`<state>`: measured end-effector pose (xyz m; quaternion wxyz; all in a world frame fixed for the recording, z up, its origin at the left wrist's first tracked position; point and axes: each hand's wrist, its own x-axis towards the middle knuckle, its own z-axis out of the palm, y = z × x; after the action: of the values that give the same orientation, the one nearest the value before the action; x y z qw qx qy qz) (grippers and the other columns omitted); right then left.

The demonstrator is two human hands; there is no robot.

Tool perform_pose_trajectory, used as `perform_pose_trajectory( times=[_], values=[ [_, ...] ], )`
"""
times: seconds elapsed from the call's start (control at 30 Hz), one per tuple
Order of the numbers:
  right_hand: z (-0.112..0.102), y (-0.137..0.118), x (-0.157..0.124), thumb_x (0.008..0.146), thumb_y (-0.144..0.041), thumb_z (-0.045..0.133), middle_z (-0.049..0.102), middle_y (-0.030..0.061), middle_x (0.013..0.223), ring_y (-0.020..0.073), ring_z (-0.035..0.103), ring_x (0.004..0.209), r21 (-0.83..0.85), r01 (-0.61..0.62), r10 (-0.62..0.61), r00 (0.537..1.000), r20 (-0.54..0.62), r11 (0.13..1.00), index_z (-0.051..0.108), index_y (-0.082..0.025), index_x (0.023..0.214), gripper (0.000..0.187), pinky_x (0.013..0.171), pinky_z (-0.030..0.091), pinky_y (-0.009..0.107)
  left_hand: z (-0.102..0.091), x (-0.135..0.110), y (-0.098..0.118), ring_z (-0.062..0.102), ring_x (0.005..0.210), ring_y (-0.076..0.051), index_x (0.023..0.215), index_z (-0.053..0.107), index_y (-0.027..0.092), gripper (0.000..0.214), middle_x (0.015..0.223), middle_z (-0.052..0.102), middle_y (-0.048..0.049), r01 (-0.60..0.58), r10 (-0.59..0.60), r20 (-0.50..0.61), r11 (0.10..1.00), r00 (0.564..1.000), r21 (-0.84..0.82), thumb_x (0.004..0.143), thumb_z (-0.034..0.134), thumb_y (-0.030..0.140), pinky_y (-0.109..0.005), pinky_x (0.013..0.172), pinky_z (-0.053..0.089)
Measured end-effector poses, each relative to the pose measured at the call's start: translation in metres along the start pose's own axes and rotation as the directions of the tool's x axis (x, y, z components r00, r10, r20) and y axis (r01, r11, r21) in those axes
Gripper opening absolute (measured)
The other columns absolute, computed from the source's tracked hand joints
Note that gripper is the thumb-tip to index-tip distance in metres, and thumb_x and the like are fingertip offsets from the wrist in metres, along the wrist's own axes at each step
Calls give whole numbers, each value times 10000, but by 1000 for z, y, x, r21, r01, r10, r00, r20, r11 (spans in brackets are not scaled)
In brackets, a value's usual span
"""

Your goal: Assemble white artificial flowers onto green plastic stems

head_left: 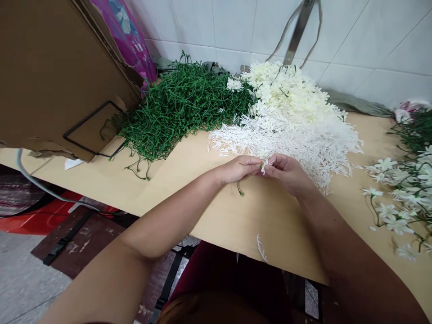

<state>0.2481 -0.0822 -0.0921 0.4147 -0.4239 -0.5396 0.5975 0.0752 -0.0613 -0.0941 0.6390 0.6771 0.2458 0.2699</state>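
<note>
Fingers: thumb and fingertips pinch on both sides; the left hand (pixel 238 170) appears to grip a green stem (pixel 240 189) whose tail hangs below it, while the right hand (pixel 288 174) nips a small white blossom (pixel 263 169).
Blossom: centre of the frame, between the two sets of fingertips and above the table; how it meets the stem is too small to tell.
Handling: best, I judge, to grip the stem close to its tip, so it does not bend, and to hold the blossom near its middle, sparing the thin petals; short, straight pushes should serve better than twisting.
Green heap: tangled stems (pixel 189 99), upper middle, left of centre.
White heaps: cream blossoms (pixel 286 92) at upper right of centre, with thin white strands (pixel 283 139) in front, just beyond the hands.
Flowers on stems: a loose spread of white flowers (pixel 398 220) at the right edge.
Tabletop: a tan table (pixel 209 220), with one stray white sprig (pixel 260 248) near its lower edge.
Room: white tiled wall (pixel 232 22) along the top; cardboard box (pixel 57 67) and purple bag (pixel 135 40) at upper left; grey floor (pixel 16 265) at lower left.
</note>
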Motion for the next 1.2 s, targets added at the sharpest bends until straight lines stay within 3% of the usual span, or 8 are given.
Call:
perform_pose_trajectory(
  times=[0.2,0.53,0.8,1.03,1.2],
  values=[
    [0,1,0,510,-488,826,589,-39,572,87,541,558,-16,18,-18,1000,6,1000,553,-192,607,414,596,438,251,1,0,-2,292,520,-73,617,446,158,349,560,344,48,5,-3,-45,999,999,39,808,500,445,-243,504,219],
    [-1,-1,0,503,-478,831,621,-20,587,104,569,596,-57,-11,14,999,51,998,546,-189,574,412,610,448,255,-1,-2,1,309,553,-80,630,443,162,281,568,341,49,67,-67,-1,991,998,117,816,481,369,-227,538,265],
    [-4,5,3,500,-462,832,638,-3,586,135,602,607,-62,-62,65,996,61,996,546,-189,570,401,623,462,283,-2,-2,-4,434,683,-109,694,526,147,280,680,482,4,-18,17,7,975,1000,223,847,430,360,-241,666,366],
    [-6,2,4,486,-421,841,658,-3,570,141,628,609,-68,-127,133,987,93,990,551,-188,567,381,633,483,292,-1,-2,-9,480,703,-112,719,562,141,258,709,542,-6,18,-19,0,977,1000,215,855,434,318,-246,704,396],
    [-3,2,3,470,-375,844,660,-1,556,139,623,592,-127,-144,151,988,46,981,551,-186,574,363,611,469,281,2,-1,-7,501,734,-107,727,578,142,210,723,569,3,85,-83,-17,957,996,278,838,436,251,-237,733,397]
  ],
)
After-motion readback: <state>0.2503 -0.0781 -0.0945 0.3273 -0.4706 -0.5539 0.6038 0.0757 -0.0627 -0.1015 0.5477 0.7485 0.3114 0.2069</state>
